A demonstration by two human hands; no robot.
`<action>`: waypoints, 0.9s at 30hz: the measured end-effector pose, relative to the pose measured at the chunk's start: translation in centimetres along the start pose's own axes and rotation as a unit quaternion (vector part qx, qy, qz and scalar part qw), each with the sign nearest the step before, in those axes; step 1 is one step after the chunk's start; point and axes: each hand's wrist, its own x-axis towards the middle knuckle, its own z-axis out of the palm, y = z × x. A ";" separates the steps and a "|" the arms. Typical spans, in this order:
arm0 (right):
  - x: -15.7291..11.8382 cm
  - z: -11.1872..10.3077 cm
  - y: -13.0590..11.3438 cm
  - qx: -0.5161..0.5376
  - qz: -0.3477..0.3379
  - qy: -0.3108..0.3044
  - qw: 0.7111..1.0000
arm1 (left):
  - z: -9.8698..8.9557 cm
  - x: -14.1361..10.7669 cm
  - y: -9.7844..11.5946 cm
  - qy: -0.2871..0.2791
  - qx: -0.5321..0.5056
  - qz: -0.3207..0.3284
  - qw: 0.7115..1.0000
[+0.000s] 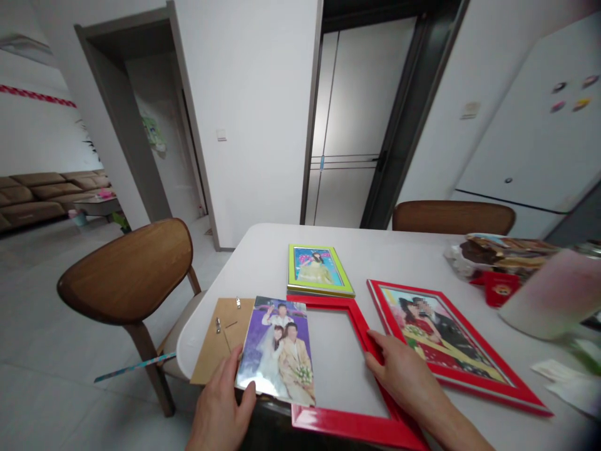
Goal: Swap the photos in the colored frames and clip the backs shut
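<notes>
My left hand (221, 401) is at the lower left corner of a glossy photo (277, 357), its fingers along the left edge and its thumb at the bottom edge. Three people against a purple background appear in the photo. It lies partly over a brown backing board (206, 351) with small metal clips, and covers the left side of a red picture frame (345, 423). My right hand (406, 373) grips the right side of that red frame, which has no picture in it; the white table shows through. Beside my right arm lies a second red frame (451, 338) with a couple's picture.
Behind the red frame lies a green-framed picture (319, 272) on the white table (263, 257). A pinkish container (551, 294), a red packet (501, 289) and snack bags (502, 254) crowd the right side. Wooden chairs (131, 275) stand at the left and far side.
</notes>
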 end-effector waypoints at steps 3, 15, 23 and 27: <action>-0.2 0.1 -1.2 0.043 -0.035 0.041 0.998 | -0.3 0.0 0.2 -0.001 0.082 0.034 0.996; 0.6 1.0 -11.4 0.667 0.060 -0.150 0.727 | 2.6 0.9 4.6 -0.057 0.084 0.260 0.960; 1.0 -3.7 -12.8 0.696 0.033 -0.042 0.716 | 3.2 1.7 7.1 0.050 -0.017 0.316 0.947; 0.4 -3.2 -11.4 0.707 0.051 -0.060 0.703 | 2.6 2.1 7.9 0.073 -0.194 0.232 0.950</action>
